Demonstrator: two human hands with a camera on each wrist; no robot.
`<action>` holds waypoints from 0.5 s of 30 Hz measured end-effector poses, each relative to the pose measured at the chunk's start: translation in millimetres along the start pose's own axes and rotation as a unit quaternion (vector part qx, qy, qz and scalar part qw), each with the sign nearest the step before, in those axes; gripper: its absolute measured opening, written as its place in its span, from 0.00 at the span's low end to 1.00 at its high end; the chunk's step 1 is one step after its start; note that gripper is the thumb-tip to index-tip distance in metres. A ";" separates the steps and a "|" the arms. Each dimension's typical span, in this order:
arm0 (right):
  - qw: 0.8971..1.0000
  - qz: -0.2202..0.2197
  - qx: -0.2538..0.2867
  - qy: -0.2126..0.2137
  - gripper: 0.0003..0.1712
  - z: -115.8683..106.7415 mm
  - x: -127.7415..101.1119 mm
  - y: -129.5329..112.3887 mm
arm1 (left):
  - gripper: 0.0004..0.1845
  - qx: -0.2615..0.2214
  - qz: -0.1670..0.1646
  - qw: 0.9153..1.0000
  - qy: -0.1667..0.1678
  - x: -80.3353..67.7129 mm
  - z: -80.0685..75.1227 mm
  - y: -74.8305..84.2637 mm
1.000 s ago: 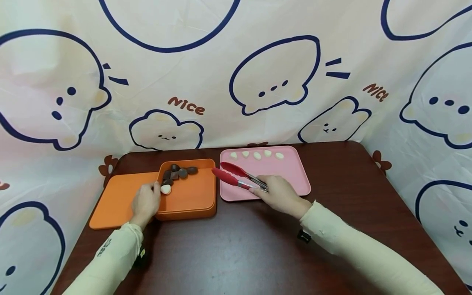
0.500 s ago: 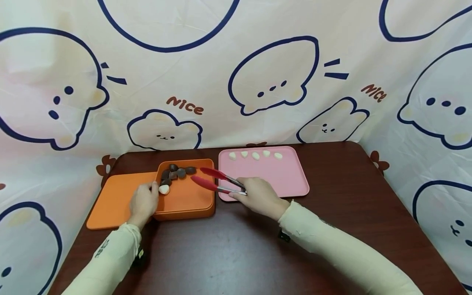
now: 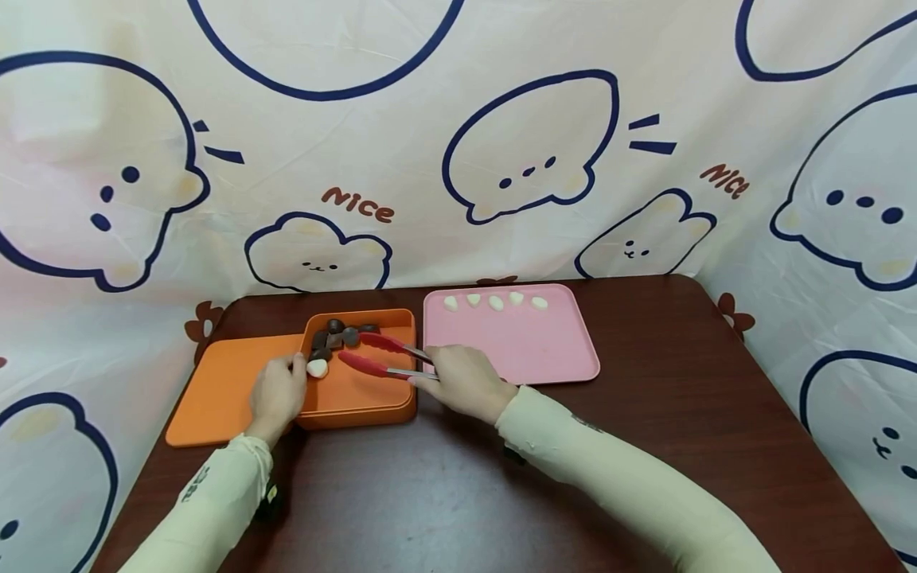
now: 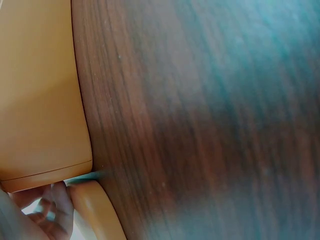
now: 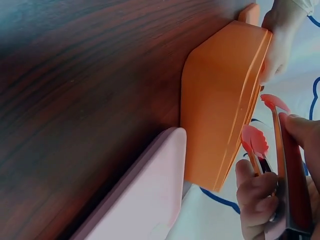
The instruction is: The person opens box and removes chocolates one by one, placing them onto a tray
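Note:
My right hand grips red-tipped metal tongs, whose tips stand apart over the orange box. In the box lie several dark brown stones and one white stone. My left hand holds the box's left rim, close to the white stone. In the right wrist view the tongs lie in my right hand's fingers beside the orange box. The pink tray holds several white stones in a row along its far edge.
The orange lid lies flat to the left of the box. All stand on a dark wooden table, backed and flanked by a cartoon-printed cloth. The left wrist view shows the table and the lid's edge.
My right hand has carried the tongs leftward, from over the pink tray to above the orange box. The left hand has stayed on the box's rim.

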State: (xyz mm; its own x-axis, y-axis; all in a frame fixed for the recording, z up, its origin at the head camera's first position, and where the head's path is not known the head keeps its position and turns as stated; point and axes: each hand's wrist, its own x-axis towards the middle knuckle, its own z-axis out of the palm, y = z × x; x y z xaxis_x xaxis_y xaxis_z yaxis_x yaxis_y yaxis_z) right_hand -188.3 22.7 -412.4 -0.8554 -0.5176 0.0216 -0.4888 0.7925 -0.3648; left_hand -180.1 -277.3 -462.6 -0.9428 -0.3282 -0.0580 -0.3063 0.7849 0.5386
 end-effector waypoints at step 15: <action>0.983 -0.078 -0.166 0.007 0.26 7.7 14.0 -30.7 | 0.30 -0.003 -0.010 1.000 0.002 -0.3 0.6 -1.6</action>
State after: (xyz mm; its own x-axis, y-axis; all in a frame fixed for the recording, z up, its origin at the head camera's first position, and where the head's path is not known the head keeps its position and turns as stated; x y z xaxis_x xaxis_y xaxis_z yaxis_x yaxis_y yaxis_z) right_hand -184.0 -11.4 -408.1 -0.7667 -0.6385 0.0664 -0.6412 0.7667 -0.0314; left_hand -179.4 -278.1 -464.0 -0.9363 -0.3450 -0.0654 -0.3235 0.7751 0.5427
